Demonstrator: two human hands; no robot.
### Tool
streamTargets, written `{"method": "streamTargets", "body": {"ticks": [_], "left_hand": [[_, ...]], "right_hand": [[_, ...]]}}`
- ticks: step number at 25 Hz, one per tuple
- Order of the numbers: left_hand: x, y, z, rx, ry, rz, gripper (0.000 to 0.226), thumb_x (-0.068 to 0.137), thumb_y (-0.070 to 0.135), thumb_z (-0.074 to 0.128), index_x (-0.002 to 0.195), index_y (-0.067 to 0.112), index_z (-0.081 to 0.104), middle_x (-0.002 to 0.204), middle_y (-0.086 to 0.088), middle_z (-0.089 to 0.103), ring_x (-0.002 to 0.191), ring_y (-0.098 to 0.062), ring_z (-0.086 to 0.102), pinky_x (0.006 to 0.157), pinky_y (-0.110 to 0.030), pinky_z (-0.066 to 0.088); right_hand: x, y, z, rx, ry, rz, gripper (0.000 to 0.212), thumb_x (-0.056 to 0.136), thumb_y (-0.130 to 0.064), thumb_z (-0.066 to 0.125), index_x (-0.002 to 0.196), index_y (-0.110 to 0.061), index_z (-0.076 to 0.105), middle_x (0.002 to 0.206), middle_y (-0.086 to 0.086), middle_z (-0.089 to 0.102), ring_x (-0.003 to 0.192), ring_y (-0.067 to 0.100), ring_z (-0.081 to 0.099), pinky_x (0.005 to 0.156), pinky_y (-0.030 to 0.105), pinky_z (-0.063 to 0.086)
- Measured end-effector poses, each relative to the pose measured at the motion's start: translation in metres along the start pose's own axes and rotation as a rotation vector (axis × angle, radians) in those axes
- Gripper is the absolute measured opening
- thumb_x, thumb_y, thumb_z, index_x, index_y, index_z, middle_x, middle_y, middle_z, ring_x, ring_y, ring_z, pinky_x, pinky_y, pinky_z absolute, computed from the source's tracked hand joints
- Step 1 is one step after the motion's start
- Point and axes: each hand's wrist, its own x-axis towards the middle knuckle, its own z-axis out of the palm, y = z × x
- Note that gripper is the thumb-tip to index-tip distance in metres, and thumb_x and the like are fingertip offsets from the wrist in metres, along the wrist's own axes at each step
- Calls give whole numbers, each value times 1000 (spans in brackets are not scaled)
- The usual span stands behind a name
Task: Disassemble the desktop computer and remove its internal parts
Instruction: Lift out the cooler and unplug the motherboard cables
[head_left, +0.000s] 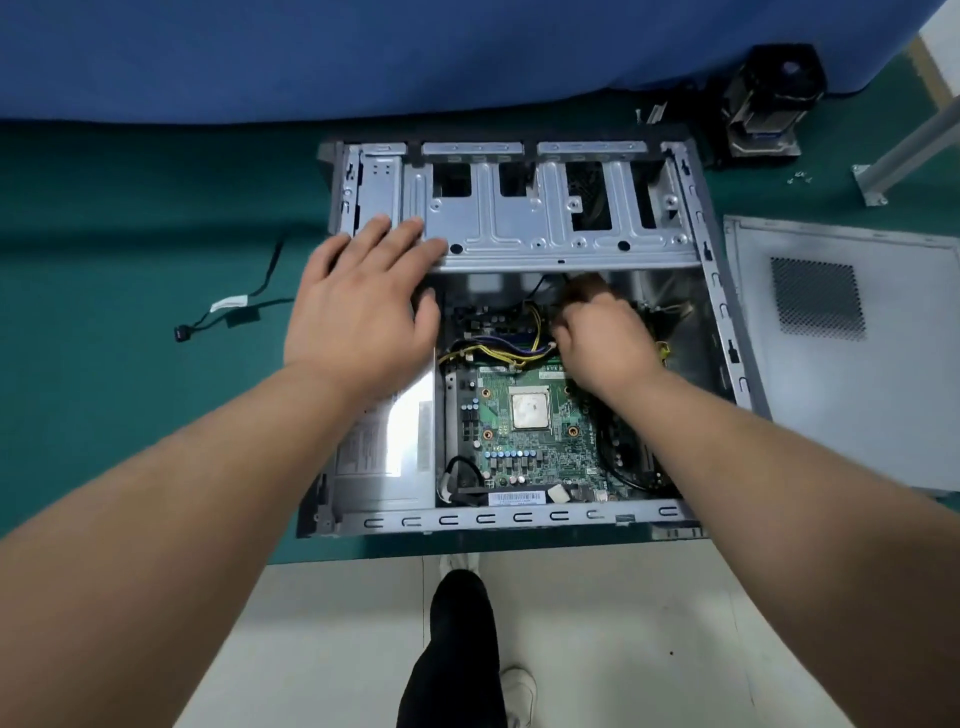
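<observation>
- The computer case (519, 519) lies open on its side in the middle of the frame, on the green table (130, 208); the board (524, 441) inside is exposed.
- The left hand (358, 306) rests flat, fingers straight, on the metal drive cage (545, 223) at the upper part of the case, holding nothing.
- The right hand (602, 332) reaches down among the yellow wires (498, 353) at the top of the board; its fingers are curled, but what they hold is hidden, so I cannot tell.
- The step seems to be unplugging a cable.
- Next, I think, a straight pull while the left hand steadies the case.
- The side panel (852, 353) lies at the right, a loose cable (234, 306) at the left.
</observation>
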Motion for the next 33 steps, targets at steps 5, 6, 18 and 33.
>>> {"method": "streamTargets", "body": {"ticks": [5, 6, 18, 33], "left_hand": [[1, -2, 2, -4, 10, 4, 55, 96, 44, 37, 151, 39, 44, 162, 12, 40, 153, -13, 27, 123, -41, 16], [2, -1, 3, -2, 10, 7, 55, 96, 43, 37, 151, 39, 44, 162, 12, 40, 153, -12, 27, 123, -41, 15], [2, -2, 2, -1, 24, 26, 58, 94, 40, 35, 151, 41, 44, 162, 15, 38, 153, -10, 26, 123, -41, 15], [1, -3, 3, -1, 22, 14, 61, 90, 41, 32, 151, 42, 44, 161, 18, 38, 152, -8, 26, 122, -39, 15]], "right_hand": [[34, 5, 8, 187, 17, 43, 23, 91, -21, 65, 114, -19, 66, 109, 15, 62, 103, 35, 61, 83, 35, 50], [40, 6, 9, 216, 0, 33, 29, 91, -21, 67, 120, -24, 66, 124, 15, 59, 114, 35, 58, 94, 36, 51], [47, 12, 26, 319, 101, -1, 20, 89, -34, 77, 107, -40, 76, 140, 6, 38, 130, 29, 41, 117, 32, 35], [45, 6, 25, 276, 89, -104, 21, 94, -25, 64, 109, -37, 71, 123, 3, 68, 110, 31, 62, 95, 33, 52]]}}
